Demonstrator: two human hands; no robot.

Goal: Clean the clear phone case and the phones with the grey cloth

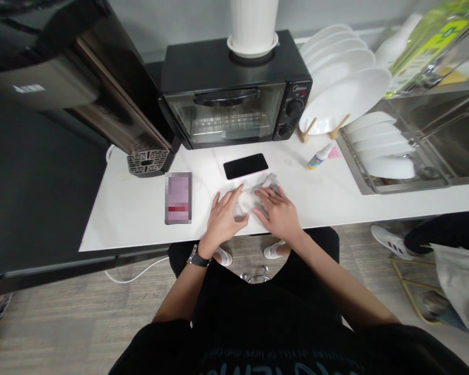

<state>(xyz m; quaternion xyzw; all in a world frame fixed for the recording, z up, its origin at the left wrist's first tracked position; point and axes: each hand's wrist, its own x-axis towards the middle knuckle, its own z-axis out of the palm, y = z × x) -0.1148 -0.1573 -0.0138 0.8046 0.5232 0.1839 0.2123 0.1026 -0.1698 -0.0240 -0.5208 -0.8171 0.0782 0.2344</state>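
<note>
A crumpled, whitish cloth or wipe (pixel 247 203) lies on the white counter (pixel 133 219) close to its front edge. My left hand (pixel 225 216), with a watch at the wrist, rests at the left side of it, fingers spread. From the right, my right hand (pixel 275 208) lies over the cloth's other side, its fingers apart and flat on it. Just beyond the hands is a black-screened phone (pixel 246 166). A purple item (pixel 179 198), blurred by pixels, sits to the left. Further right stands or leans a small white bottle (pixel 319 157) beside a pink paper piece (pixel 334 152).
A black toaster oven (pixel 234 99) with a white pot (pixel 254 26) on top stands behind the phone. Left is a tall dispenser (pixel 117 94); right are racked white plates (pixel 346 96) and a steel sink (pixel 453 120). Another person's leg and shoe (pixel 393 242) show at right.
</note>
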